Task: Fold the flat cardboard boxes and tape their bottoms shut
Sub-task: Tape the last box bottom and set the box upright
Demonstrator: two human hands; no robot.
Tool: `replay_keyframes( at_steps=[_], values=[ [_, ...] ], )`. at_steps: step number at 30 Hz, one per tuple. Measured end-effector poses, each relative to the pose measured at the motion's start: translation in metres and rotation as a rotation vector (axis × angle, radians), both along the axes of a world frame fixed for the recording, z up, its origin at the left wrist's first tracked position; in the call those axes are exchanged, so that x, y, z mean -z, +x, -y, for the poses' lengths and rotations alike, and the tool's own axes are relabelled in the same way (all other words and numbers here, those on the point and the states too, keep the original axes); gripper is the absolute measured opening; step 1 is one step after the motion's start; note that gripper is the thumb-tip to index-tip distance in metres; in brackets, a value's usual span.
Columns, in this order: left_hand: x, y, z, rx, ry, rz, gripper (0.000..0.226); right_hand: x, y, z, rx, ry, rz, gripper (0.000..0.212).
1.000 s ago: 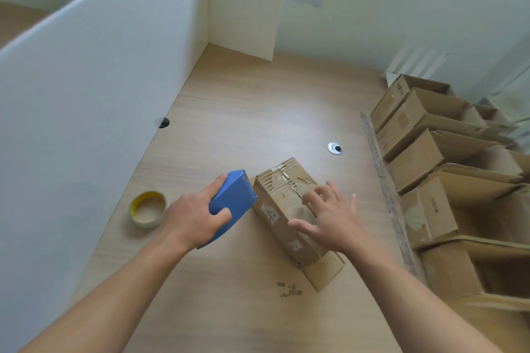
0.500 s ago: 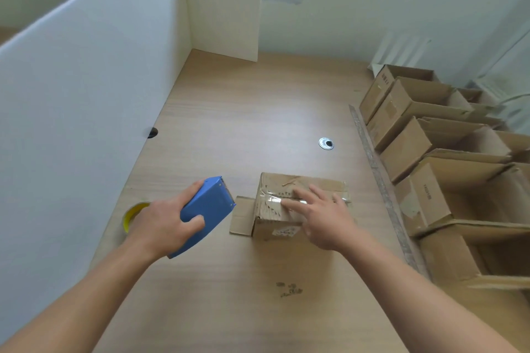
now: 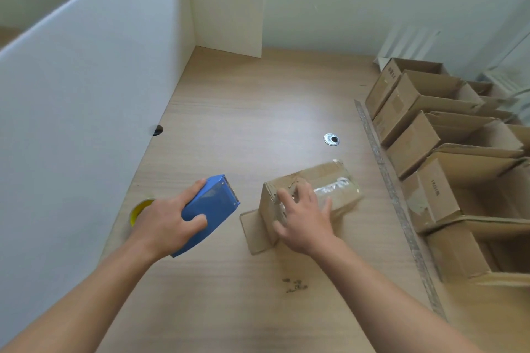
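A small cardboard box (image 3: 329, 180) stands bottom-up on the wooden table (image 3: 258, 112), a strip of clear tape (image 3: 332, 188) along its top seam. One flap (image 3: 253, 231) lies flat at its near left. My right hand (image 3: 304, 216) rests on the box's near end, its fingers spread over the tape and down the left side. My left hand (image 3: 166, 223) grips a blue tape dispenser (image 3: 209, 210) just left of the box, apart from it, the toothed edge pointing away from me.
A yellow-cored tape roll (image 3: 140, 208) lies behind my left hand by the white partition (image 3: 86, 94). Several folded open boxes (image 3: 447, 169) line the table's right side past a metal strip (image 3: 387, 180). A round grommet (image 3: 331, 139) sits mid-table.
The box has turned under my right hand, its far end swinging to the right. My left hand with the dispenser pulled back to the left, off the box.
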State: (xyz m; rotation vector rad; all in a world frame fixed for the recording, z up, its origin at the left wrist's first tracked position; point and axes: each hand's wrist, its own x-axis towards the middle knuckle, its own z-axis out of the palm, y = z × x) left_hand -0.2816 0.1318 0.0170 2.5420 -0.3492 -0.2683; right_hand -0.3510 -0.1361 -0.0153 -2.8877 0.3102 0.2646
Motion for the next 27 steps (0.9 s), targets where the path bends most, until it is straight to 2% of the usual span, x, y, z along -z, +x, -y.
replay_keyframes(
  at_steps=[5,8,10,12,14,16,19,21,24,27],
  values=[
    [-0.002,-0.011,-0.005,0.149,0.0,0.09,0.078,0.0,-0.019,0.035,-0.29,0.094,-0.032,0.067],
    [-0.001,-0.016,-0.01,0.324,-0.019,0.272,0.077,-0.003,-0.023,0.044,-0.366,0.147,-0.073,0.07],
    [0.001,-0.017,-0.012,0.451,-0.03,0.402,0.071,-0.008,-0.023,0.045,-0.366,0.152,-0.049,0.059],
    [0.003,-0.018,-0.013,0.531,-0.045,0.492,0.066,-0.013,-0.021,0.041,-0.349,0.18,0.068,0.043],
    [0.004,-0.02,-0.011,0.563,-0.065,0.538,0.064,-0.021,-0.021,0.032,-0.307,0.295,0.209,0.043],
    [0.003,-0.022,-0.01,0.576,-0.075,0.543,0.063,-0.029,-0.021,0.02,-0.279,0.439,0.287,0.052],
    [0.0,-0.024,-0.008,0.601,-0.077,0.523,0.065,-0.034,-0.02,0.003,-0.264,0.497,0.29,0.053],
    [-0.003,-0.025,-0.007,0.619,-0.077,0.513,0.066,-0.035,-0.018,-0.005,-0.25,0.517,0.268,0.045],
    [-0.004,-0.026,-0.004,0.616,-0.098,0.5,0.067,-0.031,-0.019,-0.012,-0.23,0.521,0.282,0.019],
    [-0.002,-0.028,0.001,0.622,-0.111,0.488,0.069,-0.028,-0.024,-0.012,-0.16,0.523,0.326,0.016]
  ],
)
